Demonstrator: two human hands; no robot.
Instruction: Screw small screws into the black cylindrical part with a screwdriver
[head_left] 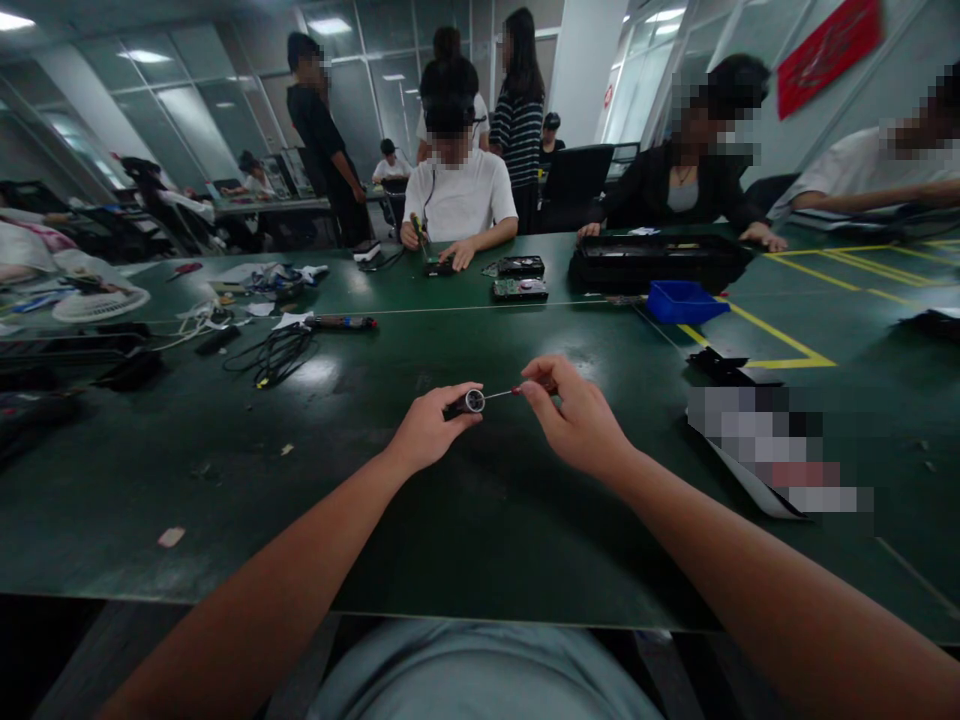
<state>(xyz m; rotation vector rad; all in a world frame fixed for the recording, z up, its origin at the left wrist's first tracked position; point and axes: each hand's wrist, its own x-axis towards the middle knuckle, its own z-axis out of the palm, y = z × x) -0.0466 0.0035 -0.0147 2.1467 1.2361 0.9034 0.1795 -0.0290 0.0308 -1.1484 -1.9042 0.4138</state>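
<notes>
Over the middle of the green table, my left hand [429,428] is closed around a small dark cylindrical part [474,401] with a silvery ring at its round end. The thumb and fingers grip it from the left. My right hand [574,412] is closed on the red handle of a screwdriver [501,394]. Its thin metal shaft points left and its tip reaches the cylinder's round end; whether it sits in a screw I cannot tell. Most of the handle is hidden by my fingers.
A dark tool with a coiled cable [341,323] lies to the left. Ahead are opened circuit-board devices [520,289], a long black housing [660,264] and a blue bin [686,302]. A partly blurred packet [750,450] lies right. A co-worker [461,195] works opposite.
</notes>
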